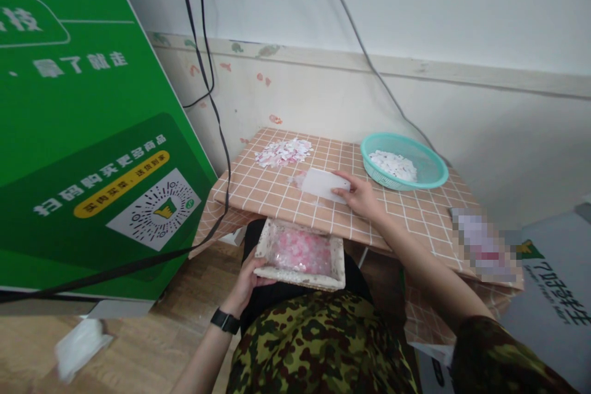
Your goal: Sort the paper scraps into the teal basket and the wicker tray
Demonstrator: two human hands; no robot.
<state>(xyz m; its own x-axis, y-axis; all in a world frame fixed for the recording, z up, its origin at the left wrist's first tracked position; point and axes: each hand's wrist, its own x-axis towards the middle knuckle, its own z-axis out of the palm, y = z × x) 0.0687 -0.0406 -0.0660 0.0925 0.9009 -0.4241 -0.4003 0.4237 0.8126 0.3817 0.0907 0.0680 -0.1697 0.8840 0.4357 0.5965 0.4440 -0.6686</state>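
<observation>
My left hand [252,277] grips the left side of a cream-lined basket [339,265] held at my lap, just below the table's front edge. Inside it lie many small pink and clear pieces [302,250]. Over the table, my right hand [360,195] pinches the right end of a flat white card [323,183]. A few pinkish bits [298,180] show at the card's left edge. Behind it to the left is a heap of small white and pink pieces [284,152]. Right of my right hand stands a turquoise mesh basket [429,175] with small white pieces [393,165] inside.
A checked brown cloth covers the table [258,191], which stands against the wall. A large green panel [92,135] rises on the left, with a black strap [224,135] hanging before it. A blurred flat item [482,245] lies at the table's right. A grey box [549,295] stands beyond.
</observation>
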